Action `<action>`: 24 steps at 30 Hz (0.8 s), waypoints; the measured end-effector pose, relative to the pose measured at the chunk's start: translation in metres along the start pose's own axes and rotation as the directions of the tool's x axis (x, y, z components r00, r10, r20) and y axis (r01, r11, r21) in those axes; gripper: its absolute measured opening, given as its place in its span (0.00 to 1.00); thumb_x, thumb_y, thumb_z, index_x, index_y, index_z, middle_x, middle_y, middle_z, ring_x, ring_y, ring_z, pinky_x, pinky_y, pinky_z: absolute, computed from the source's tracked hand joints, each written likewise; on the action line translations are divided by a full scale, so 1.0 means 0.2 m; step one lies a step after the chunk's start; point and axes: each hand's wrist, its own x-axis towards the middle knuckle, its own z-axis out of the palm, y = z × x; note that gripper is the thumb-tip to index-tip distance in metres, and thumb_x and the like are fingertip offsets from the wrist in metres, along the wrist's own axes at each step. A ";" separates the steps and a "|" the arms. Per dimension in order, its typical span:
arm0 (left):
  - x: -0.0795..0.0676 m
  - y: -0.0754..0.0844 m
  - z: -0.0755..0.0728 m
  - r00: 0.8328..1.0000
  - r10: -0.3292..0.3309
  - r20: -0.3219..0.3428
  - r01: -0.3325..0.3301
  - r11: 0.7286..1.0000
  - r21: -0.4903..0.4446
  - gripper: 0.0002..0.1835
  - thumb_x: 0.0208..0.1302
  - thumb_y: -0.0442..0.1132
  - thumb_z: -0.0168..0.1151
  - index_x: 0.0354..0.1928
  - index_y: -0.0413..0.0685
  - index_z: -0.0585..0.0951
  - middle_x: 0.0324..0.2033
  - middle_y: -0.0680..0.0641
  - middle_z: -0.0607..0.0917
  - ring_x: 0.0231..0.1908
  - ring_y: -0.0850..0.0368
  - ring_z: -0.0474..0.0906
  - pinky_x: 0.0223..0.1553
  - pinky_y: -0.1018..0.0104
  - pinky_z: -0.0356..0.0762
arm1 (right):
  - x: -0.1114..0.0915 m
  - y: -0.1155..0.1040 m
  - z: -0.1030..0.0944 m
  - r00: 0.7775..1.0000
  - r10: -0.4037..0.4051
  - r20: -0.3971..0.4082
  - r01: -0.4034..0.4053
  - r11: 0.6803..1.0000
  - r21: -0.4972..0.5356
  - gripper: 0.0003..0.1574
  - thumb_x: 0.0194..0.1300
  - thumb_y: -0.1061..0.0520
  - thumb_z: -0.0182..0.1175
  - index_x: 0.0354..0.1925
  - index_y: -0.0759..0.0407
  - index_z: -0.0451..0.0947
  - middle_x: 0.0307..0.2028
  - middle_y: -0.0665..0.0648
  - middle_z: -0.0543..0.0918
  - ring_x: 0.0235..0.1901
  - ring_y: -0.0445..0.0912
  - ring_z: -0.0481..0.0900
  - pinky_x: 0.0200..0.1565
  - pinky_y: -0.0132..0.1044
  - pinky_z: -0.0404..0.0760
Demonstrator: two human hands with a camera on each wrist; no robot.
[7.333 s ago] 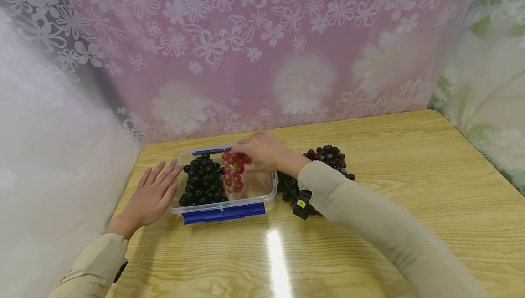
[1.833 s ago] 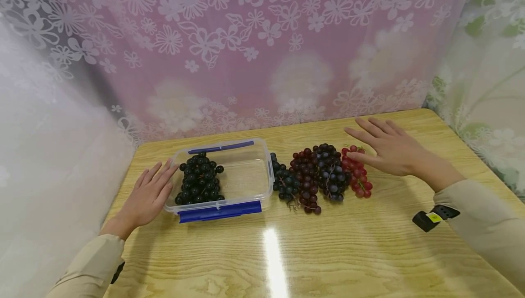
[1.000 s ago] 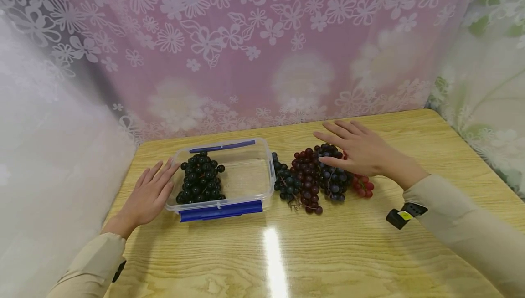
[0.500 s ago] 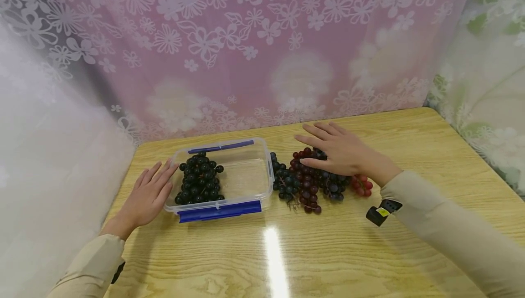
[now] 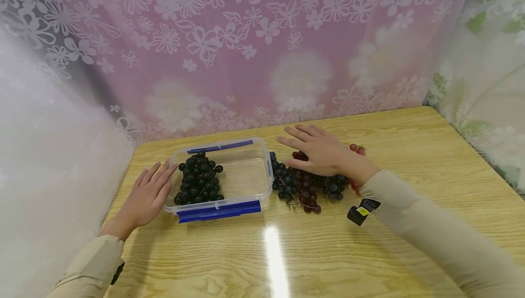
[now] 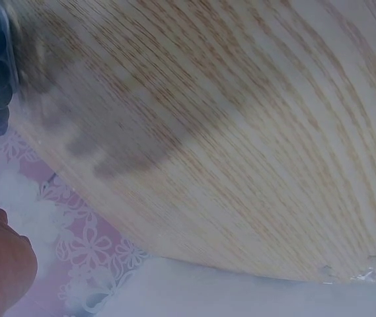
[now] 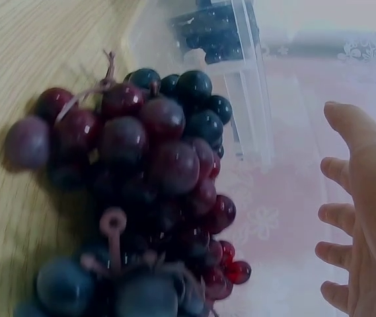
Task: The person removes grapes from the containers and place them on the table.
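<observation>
My left hand rests with spread, straight fingers against the left rim of a clear plastic box with blue latches. Inside the box, on its left side, lies a bunch of black grapes. My right hand hovers over a row of grape bunches, fingers extended and holding nothing. That row has a blue-green bunch against the box, a dark red bunch, a blue-purple bunch and a bright red bunch, the last three partly covered by my hand or arm.
The wooden table ends at a pink floral curtain behind the box. A white sheet hangs along the left. A black wrist strap device sits on my right wrist.
The red grapes, earlier held by my right hand over the box, now lie at the row's right end. Since then my right hand has swept left over the row; the left stays put.
</observation>
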 end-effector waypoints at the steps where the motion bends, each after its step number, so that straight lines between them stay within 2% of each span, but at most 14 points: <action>1: 0.00 0.00 0.00 1.000 0.000 0.001 0.000 1.000 0.000 0.28 0.77 0.42 0.41 0.75 0.51 0.53 0.74 0.44 0.50 0.71 0.38 0.44 0.67 0.41 0.34 | 0.01 -0.01 0.00 1.000 -0.004 -0.001 0.004 1.000 0.008 0.44 0.68 0.24 0.36 0.75 0.40 0.51 0.74 0.53 0.47 0.72 0.54 0.44 0.68 0.56 0.45; 8: 0.00 0.01 -0.01 1.000 0.000 0.000 0.000 1.000 -0.011 0.28 0.77 0.41 0.41 0.75 0.51 0.53 0.73 0.43 0.50 0.71 0.39 0.43 0.67 0.40 0.35 | 0.08 -0.06 0.03 1.000 -0.026 -0.013 0.026 0.999 0.019 0.45 0.67 0.23 0.28 0.75 0.36 0.47 0.74 0.51 0.46 0.72 0.53 0.45 0.68 0.55 0.46; 18: -0.01 0.00 0.00 1.000 0.003 -0.010 -0.003 1.000 -0.011 0.27 0.78 0.46 0.36 0.75 0.49 0.54 0.74 0.44 0.50 0.70 0.38 0.44 0.68 0.43 0.31 | 0.18 -0.18 0.00 0.996 -0.086 -0.023 0.086 0.995 0.043 0.42 0.70 0.27 0.31 0.75 0.38 0.47 0.74 0.53 0.47 0.72 0.52 0.43 0.69 0.53 0.46; 24: -0.01 0.01 0.00 1.000 0.010 -0.008 -0.010 1.000 -0.011 0.28 0.77 0.42 0.40 0.76 0.52 0.52 0.73 0.43 0.50 0.71 0.39 0.43 0.67 0.40 0.36 | 0.23 -0.26 0.00 0.993 -0.116 -0.026 0.117 0.993 0.019 0.40 0.71 0.28 0.31 0.75 0.38 0.46 0.74 0.53 0.47 0.72 0.52 0.44 0.69 0.51 0.46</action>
